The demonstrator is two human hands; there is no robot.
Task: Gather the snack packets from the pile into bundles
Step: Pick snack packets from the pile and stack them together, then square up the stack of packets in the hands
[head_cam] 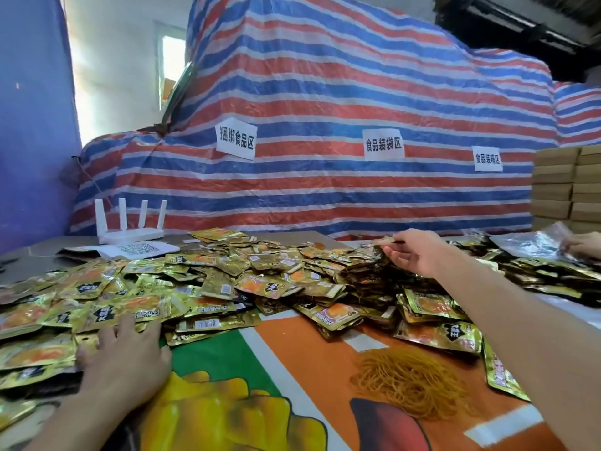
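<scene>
The pile of snack packets [260, 281] lies in a long band across the tabletop [32, 258], its long axis running from left to right. The single golden packets point in many directions, mostly flat and overlapping; no common direction can be told.

The left hand [125, 356] lies palm down with spread fingers on packets at the near left edge of the pile; it presses on them and grips nothing. The right hand [411, 252] reaches to the far right part of the pile and pinches one packet [385, 240] between thumb and fingers, a little above the others.

In front of the pile, a printed cloth [292, 369] in orange, green and yellow is bare, and this is the open room near the person. A heap of rubber bands [411, 382] lies there, apart from the pile's near edge. At the far left, a white router [130, 227] stands beside a paper with a QR code [136, 249], just behind the packets.

Behind the tabletop, a striped tarpaulin [357, 109] in red, blue and white rises, with three paper signs [383, 144] on it. Cardboard boxes [566, 187] are stacked at the right. Another hand [585, 245] touches silver bags [536, 242] at the right edge.
</scene>
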